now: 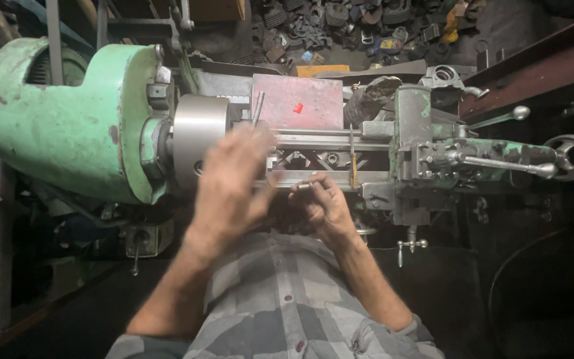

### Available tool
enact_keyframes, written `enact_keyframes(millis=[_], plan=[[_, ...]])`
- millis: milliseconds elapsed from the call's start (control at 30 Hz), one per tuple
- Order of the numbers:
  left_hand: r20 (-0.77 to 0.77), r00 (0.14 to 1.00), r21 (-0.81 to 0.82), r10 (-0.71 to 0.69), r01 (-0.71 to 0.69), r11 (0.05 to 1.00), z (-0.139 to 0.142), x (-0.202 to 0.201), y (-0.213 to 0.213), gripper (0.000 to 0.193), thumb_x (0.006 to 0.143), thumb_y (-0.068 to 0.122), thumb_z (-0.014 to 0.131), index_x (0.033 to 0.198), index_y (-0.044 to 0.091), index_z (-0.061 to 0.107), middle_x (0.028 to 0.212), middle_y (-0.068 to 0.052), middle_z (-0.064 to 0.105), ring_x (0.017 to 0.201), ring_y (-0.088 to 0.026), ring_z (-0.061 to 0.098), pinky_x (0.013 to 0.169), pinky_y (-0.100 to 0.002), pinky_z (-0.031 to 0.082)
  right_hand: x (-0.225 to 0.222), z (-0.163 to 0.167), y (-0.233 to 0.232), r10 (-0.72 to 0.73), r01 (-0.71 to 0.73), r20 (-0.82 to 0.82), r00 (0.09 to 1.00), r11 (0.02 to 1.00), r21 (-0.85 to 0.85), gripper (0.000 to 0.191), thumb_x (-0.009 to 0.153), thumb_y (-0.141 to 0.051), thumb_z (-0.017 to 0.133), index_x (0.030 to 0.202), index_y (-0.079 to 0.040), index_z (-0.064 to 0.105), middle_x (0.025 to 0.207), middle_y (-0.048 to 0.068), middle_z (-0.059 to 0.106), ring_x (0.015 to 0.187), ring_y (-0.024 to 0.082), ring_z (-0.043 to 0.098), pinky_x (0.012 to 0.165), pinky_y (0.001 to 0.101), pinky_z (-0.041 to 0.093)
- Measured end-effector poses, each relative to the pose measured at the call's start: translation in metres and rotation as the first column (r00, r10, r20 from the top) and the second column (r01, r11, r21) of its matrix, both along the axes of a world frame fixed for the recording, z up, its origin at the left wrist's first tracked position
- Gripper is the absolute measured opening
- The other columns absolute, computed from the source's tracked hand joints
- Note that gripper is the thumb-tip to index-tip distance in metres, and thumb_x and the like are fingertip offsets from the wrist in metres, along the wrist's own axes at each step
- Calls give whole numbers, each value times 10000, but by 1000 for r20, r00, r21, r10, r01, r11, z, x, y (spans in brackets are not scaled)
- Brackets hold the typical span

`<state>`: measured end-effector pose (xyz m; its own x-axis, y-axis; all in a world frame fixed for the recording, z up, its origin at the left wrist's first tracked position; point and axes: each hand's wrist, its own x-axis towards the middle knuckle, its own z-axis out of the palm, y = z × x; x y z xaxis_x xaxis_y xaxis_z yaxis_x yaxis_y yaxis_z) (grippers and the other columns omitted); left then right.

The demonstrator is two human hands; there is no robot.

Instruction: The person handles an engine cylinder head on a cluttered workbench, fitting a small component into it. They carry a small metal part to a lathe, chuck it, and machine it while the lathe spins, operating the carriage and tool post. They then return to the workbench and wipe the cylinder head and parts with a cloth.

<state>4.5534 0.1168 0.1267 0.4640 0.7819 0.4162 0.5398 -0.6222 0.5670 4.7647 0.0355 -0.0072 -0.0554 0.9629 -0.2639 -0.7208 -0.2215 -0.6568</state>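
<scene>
- Head view: my left hand [230, 186] is raised in front of the lathe's steel chuck [197, 136], blurred, its fingers spread apart and holding nothing that I can make out.
- My right hand [323, 209] sits low at the near rail of the lathe bed [313, 159], fingers curled together around a small metal piece [303, 187]; only its pale end shows, so I cannot tell what it is.
- The chuck sits against the green headstock [68, 119] on the left.
- To the right stands the green tailstock [460, 159] with its handwheel [573, 156] and a ball-ended lever [499, 118].
- A red metal plate [297, 100] lies behind the bed.
- My grey checked shirt [280, 299] fills the bottom.
</scene>
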Motion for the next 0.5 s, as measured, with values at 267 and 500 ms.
enact_keyframes(millis=[267,500], plan=[[-260,965,-6,19,-21,1000,6,24,18,642,956,443,672,1439,34,561,1001,-182,743,1301,-397,523,1185,-634,227,0,2,5,-62,70,72,995,991,-116,177,1062,-183,589,1163,-37,587,1080,140,714,982,226,683,876,381,540],[-550,774,117,314,-301,946,32,-12,3,666,960,575,617,1441,116,578,995,-155,759,1352,-368,499,1190,-689,99,27,-2,4,-190,199,140,972,978,-56,143,1034,-183,582,1056,-49,537,1130,181,741,982,236,699,887,397,560]])
